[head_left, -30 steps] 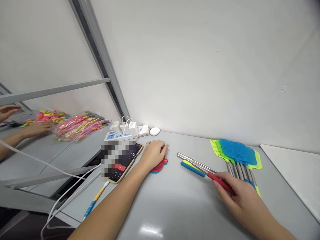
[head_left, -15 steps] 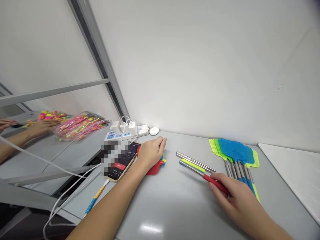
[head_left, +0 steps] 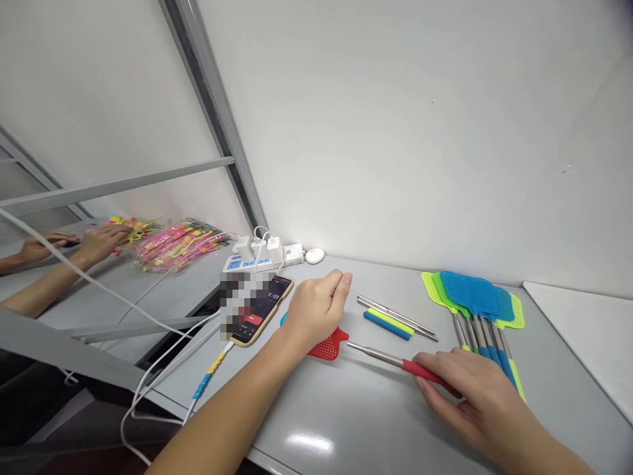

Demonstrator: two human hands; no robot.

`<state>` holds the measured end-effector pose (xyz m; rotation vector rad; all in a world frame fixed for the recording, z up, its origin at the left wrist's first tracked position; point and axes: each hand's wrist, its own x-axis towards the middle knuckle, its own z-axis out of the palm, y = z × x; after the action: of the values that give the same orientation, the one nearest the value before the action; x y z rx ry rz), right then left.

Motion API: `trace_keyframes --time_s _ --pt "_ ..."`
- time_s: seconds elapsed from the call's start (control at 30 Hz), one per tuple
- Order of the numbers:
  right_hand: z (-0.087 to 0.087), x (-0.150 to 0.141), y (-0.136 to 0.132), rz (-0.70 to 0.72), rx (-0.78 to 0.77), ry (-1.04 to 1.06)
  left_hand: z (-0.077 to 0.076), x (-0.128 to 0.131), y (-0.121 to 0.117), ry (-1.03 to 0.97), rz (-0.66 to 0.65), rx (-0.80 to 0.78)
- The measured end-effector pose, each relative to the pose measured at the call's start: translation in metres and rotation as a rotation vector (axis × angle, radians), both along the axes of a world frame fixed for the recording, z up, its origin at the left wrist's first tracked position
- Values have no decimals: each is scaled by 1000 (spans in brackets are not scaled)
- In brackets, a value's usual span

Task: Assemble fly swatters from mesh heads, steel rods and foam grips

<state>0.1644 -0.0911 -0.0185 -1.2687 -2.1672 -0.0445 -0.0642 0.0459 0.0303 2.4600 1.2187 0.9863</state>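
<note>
My left hand (head_left: pixel 316 310) is closed on a red fly swatter head (head_left: pixel 327 348), whose perforated face and narrow neck show below the fingers. Behind that hand, the edge of a blue piece (head_left: pixel 283 319) peeks out. My right hand (head_left: pixel 469 389) grips a telescopic metal rod (head_left: pixel 378 355) by its red sleeve. The rod's bare tip points left and lies close to the red neck; whether they touch I cannot tell. Beyond it are loose metal rods (head_left: pixel 390 313), a yellow sleeve (head_left: pixel 390 321) and a blue sleeve (head_left: pixel 386 326). Fly swatters (head_left: pixel 469 297) with blue, green and yellow heads lie stacked on the right.
A phone (head_left: pixel 267 307) with a cable lies left of my left arm. Behind it are a power strip (head_left: pixel 294 253) with chargers and a white round object (head_left: pixel 314 255). Past the grey frame (head_left: pixel 217 119), another person's hands (head_left: pixel 101 244) work beside bagged colourful items (head_left: pixel 182 247).
My left hand has brought the red head out to the right, showing its neck. The rod in my right hand has dropped nearer, its tip now by that neck. The view has shifted slightly.
</note>
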Motion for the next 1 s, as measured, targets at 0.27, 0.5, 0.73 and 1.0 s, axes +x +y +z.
trace_keyframes --time_s 0.27,0.5,0.73,1.0 --pt "1 5 3 -2 49 -45 -5 4 -3 18 -2 15" --pt "2 13 2 -53 187 -226 -13 10 -7 155 46 215" --pt "7 8 -2 -52 157 -240 -17 13 -6 122 27 246" --pt "4 10 1 -100 64 -113 -10 4 7 -211 -36 237"
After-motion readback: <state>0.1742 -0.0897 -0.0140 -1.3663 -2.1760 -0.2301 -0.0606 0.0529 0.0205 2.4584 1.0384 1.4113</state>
